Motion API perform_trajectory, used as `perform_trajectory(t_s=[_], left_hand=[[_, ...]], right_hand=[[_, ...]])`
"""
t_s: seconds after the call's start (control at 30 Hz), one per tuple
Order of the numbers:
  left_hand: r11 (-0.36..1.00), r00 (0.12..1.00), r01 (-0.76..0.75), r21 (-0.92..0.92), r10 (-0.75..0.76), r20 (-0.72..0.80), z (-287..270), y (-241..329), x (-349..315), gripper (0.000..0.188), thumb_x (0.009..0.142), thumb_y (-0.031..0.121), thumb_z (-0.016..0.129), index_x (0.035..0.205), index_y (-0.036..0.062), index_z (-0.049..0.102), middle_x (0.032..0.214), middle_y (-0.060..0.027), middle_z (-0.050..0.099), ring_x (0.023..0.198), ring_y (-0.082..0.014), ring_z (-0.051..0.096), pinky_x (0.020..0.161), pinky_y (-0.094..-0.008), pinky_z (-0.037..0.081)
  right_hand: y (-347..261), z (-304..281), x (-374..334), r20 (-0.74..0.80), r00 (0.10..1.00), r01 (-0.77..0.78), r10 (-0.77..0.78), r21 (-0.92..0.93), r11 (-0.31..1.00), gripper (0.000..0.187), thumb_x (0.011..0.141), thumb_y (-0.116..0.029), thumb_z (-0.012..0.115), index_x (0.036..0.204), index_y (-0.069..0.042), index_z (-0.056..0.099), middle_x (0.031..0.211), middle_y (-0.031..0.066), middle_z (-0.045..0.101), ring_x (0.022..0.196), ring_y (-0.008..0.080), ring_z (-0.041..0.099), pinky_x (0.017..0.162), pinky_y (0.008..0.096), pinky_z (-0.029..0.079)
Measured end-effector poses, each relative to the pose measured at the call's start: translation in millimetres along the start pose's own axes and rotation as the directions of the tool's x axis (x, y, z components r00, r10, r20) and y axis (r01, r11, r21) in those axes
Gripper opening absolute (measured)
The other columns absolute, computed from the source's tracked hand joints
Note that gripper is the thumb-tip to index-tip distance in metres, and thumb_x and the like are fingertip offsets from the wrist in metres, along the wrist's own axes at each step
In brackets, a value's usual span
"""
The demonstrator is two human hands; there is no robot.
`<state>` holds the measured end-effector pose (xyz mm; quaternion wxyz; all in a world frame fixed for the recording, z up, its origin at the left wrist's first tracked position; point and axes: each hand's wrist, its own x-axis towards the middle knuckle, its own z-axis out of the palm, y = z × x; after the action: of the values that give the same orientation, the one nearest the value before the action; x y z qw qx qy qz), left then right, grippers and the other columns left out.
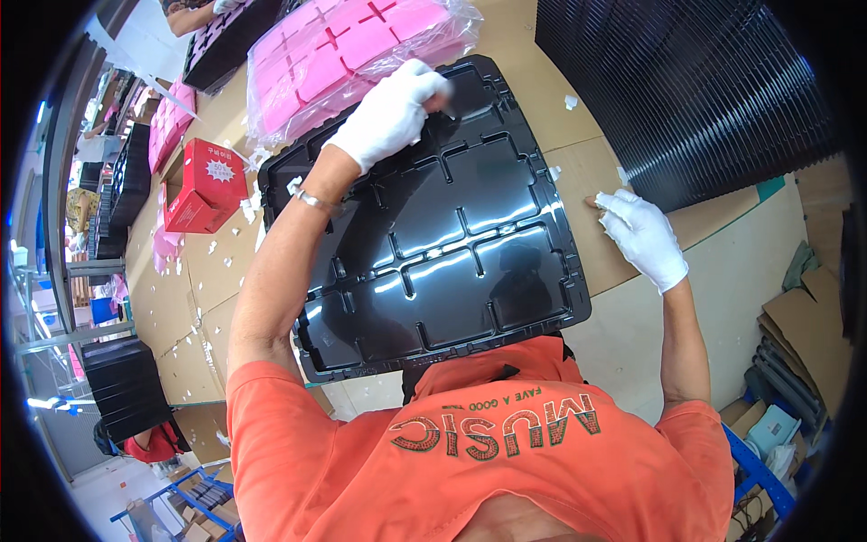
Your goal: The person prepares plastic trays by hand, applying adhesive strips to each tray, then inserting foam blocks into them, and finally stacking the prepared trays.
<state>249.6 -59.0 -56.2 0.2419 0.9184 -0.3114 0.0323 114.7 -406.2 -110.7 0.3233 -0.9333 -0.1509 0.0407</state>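
Observation:
A glossy black plastic tray [452, 235] with several empty rectangular compartments lies on the cardboard-covered table [181, 298] in front of me. My left hand [393, 113], in a white glove, rests on the tray's far edge with its fingers curled there, next to a clear bag of pink foam pieces [343, 50]. Whether it pinches anything I cannot tell. My right hand [643, 237], also gloved, lies on the table just right of the tray, fingertips at a small piece near the cardboard edge.
A tall stack of black trays [686, 90] stands at the back right. A red box [208, 183] sits left of the tray, with more pink foam [167, 122] and black trays [226, 36] beyond. Another person's arm [194, 14] shows far left. White scraps litter the table.

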Motion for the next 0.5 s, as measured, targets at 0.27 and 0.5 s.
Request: perform_trajectory(t_s=[0.27,0.5], left_hand=[[0.629,0.854,0.390,-0.672,-0.520,0.009,-52.1,-25.9,-77.9,0.018,0.097,0.014,0.058,0.111,0.0033,0.061,0.081,0.0003,0.057,0.066,-0.0059,0.048,0.059,-0.0196,0.037],[0.989,0.996,0.027,-0.146,-0.039,-0.083,-27.1,-1.3,-42.5,0.045,0.080,-0.005,0.059,0.122,0.0081,0.066,0.088,-0.0050,0.064,0.074,-0.0120,0.064,0.060,-0.0238,0.049]], right_hand=[[-6.4,-2.0,3.5,0.023,0.999,-0.025,0.024,0.038,0.999,0.026,0.091,-0.012,0.056,0.110,-0.002,0.069,0.094,0.0152,0.065,0.085,0.0309,0.064,0.076,0.0377,0.050],[-8.0,0.9,7.5,0.010,1.000,-0.002,0.002,0.023,1.000,0.028,0.092,-0.010,0.053,0.113,0.002,0.067,0.093,0.0161,0.064,0.083,0.0267,0.063,0.077,0.0332,0.050]])
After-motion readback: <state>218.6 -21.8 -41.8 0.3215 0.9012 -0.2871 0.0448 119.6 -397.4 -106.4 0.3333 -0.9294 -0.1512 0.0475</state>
